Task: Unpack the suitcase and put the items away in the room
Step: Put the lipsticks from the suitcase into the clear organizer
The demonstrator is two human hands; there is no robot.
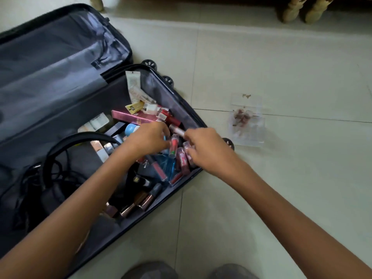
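Lying beside suitcase (50, 57), clear packet (246, 121), perhaps clips

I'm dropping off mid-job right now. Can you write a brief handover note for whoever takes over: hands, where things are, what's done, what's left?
Left hand: fingers curled at a red-and-green tube; the grip is too blurred to confirm.
Right hand: holds a pink tube over the suitcase's right edge.
The suitcase lies open on the floor, with cosmetics piled at its right end and black cables at its left.
Done: one clear packet lies out on the floor.
Left: nearly everything else is to be unpacked, and the packet put away.
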